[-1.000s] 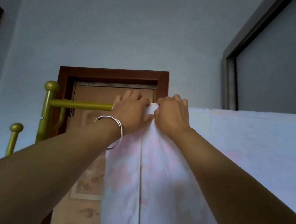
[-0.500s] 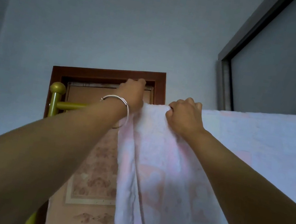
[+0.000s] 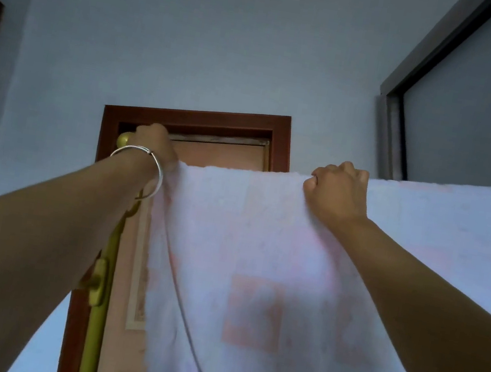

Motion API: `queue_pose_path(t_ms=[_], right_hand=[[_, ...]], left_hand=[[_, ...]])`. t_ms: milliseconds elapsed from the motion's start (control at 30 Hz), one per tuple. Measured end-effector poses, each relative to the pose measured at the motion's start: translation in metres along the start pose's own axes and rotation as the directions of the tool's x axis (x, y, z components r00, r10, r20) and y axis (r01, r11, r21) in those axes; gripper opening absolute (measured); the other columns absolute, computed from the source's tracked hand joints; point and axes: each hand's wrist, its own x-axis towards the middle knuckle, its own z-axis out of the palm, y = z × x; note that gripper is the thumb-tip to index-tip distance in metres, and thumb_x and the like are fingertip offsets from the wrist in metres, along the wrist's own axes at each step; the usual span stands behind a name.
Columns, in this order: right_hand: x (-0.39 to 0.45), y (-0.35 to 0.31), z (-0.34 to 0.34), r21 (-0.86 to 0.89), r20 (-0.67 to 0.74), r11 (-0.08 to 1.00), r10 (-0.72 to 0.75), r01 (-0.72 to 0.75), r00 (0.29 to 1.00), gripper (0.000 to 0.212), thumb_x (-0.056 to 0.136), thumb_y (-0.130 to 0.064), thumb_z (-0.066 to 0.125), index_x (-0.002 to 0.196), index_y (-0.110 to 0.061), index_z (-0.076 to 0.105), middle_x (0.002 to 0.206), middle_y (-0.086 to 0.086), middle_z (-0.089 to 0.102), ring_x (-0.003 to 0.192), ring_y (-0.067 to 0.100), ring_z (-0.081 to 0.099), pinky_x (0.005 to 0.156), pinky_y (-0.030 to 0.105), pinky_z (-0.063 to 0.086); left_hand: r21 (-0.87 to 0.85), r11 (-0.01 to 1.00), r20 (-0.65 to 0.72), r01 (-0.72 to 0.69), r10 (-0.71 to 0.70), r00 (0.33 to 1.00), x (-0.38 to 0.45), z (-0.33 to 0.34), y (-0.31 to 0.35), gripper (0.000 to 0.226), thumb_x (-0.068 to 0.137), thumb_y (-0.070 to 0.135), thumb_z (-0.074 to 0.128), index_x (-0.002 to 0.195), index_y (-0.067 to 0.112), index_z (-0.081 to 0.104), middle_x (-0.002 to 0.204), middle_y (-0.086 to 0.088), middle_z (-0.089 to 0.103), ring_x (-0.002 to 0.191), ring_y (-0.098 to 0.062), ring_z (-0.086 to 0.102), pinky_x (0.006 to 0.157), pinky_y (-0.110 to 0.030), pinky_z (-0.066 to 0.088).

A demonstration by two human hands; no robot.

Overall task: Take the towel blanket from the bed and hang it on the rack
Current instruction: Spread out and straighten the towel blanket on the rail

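The white and pink towel blanket hangs spread over the top bar of the gold metal rack, draping down in front of me. My left hand, with a silver bangle on the wrist, grips the blanket's top left edge beside the rack's knob. My right hand is closed on the top edge further right. The bar itself is hidden under the cloth.
A brown door frame with a patterned door stands behind the rack. A grey window frame is at the upper right. Blue-grey walls surround.
My hands have moved apart along the bar, pulling the bunched blanket edge out flat. The left hand went to the rack's left end, the right hand moved rightward.
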Motion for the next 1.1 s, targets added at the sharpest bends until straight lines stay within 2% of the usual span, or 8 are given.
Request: queue_pose_path(t_ms=[133, 333, 467, 600, 667, 767, 900, 1100], right_hand=[[-0.003, -0.005, 0.002, -0.052, -0.032, 0.999, 0.001, -0.003, 0.999, 0.022, 0.089, -0.015, 0.037, 0.072, -0.009, 0.049, 0.083, 0.014, 0.067, 0.092, 0.03, 0.054, 0.085, 0.039, 0.034], [-0.008, -0.008, 0.003, -0.182, 0.004, 0.982, -0.048, 0.048, 0.999, 0.03, 0.092, -0.017, 0.037, 0.109, -0.008, 0.06, 0.095, 0.015, 0.068, 0.097, 0.033, 0.055, 0.088, 0.04, 0.034], [-0.006, -0.014, 0.0, -0.199, 0.042, 0.98, -0.011, 0.019, 0.999, 0.028, 0.091, -0.016, 0.038, 0.102, -0.006, 0.062, 0.097, 0.014, 0.067, 0.099, 0.032, 0.055, 0.091, 0.04, 0.034], [-0.004, -0.021, -0.003, -0.186, 0.08, 0.983, 0.014, 0.001, 0.997, 0.025, 0.089, -0.014, 0.04, 0.098, -0.007, 0.063, 0.099, 0.012, 0.067, 0.103, 0.03, 0.054, 0.094, 0.04, 0.034], [-0.004, -0.02, -0.005, -0.188, 0.104, 0.982, 0.016, 0.004, 0.994, 0.025, 0.089, -0.012, 0.04, 0.098, -0.007, 0.062, 0.101, 0.012, 0.067, 0.104, 0.03, 0.053, 0.094, 0.039, 0.034], [-0.004, -0.02, -0.011, -0.2, 0.154, 0.98, 0.014, 0.018, 0.988, 0.027, 0.088, -0.009, 0.039, 0.103, -0.006, 0.062, 0.107, 0.013, 0.066, 0.108, 0.03, 0.052, 0.097, 0.04, 0.033], [-0.005, -0.025, -0.017, -0.217, 0.207, 0.976, 0.028, 0.018, 0.978, 0.031, 0.088, -0.008, 0.038, 0.109, -0.006, 0.061, 0.112, 0.013, 0.064, 0.112, 0.03, 0.051, 0.099, 0.04, 0.033], [-0.003, -0.023, -0.021, -0.224, 0.222, 0.975, 0.042, 0.009, 0.974, 0.029, 0.087, -0.008, 0.039, 0.105, -0.007, 0.061, 0.11, 0.012, 0.065, 0.11, 0.03, 0.052, 0.098, 0.04, 0.033]], left_hand=[[0.093, 0.985, 0.028, -0.143, 0.141, 0.99, -0.002, 0.0, -0.006, 0.03, 0.081, 0.003, 0.051, 0.109, -0.004, 0.062, 0.121, -0.027, 0.06, 0.113, -0.042, 0.056, 0.096, -0.046, 0.049], [-0.575, 0.805, 0.277, 0.145, 0.024, 0.96, -0.001, -0.009, -0.014, 0.039, 0.094, 0.009, 0.044, 0.131, -0.004, 0.048, 0.138, -0.023, 0.05, 0.125, -0.035, 0.051, 0.064, -0.025, 0.047], [-0.508, 0.832, 0.542, 0.224, 0.106, 0.834, -0.015, -0.012, -0.014, 0.013, 0.089, 0.019, 0.06, 0.092, 0.009, 0.068, 0.093, -0.008, 0.069, 0.077, -0.019, 0.065, 0.07, -0.032, 0.054], [-0.73, 0.647, 0.305, 0.219, 0.021, 0.952, -0.003, -0.009, -0.009, 0.028, 0.092, 0.01, 0.05, 0.118, 0.003, 0.06, 0.125, -0.017, 0.062, 0.099, -0.026, 0.061, 0.101, -0.04, 0.046], [-0.67, 0.725, 0.213, 0.161, -0.021, 0.977, 0.005, -0.006, -0.009, 0.038, 0.095, 0.008, 0.043, 0.131, 0.0, 0.049, 0.139, -0.019, 0.05, 0.123, -0.031, 0.053, 0.104, -0.038, 0.043], [-0.253, 0.966, 0.018, -0.058, 0.065, 0.998, 0.006, -0.001, -0.012, 0.035, 0.088, 0.001, 0.045, 0.121, 0.001, 0.057, 0.129, -0.025, 0.055, 0.118, -0.041, 0.053, 0.099, -0.044, 0.045], [0.089, 0.982, 0.008, -0.166, 0.166, 0.986, 0.0, 0.0, -0.013, 0.036, 0.084, -0.001, 0.045, 0.119, -0.001, 0.051, 0.125, -0.027, 0.054, 0.114, -0.047, 0.054, 0.093, -0.047, 0.047], [-0.069, 0.994, 0.084, -0.085, 0.09, 0.992, 0.008, -0.019, -0.006, 0.033, 0.093, 0.009, 0.043, 0.124, 0.004, 0.055, 0.131, -0.013, 0.057, 0.122, -0.029, 0.053, 0.099, -0.033, 0.045]])
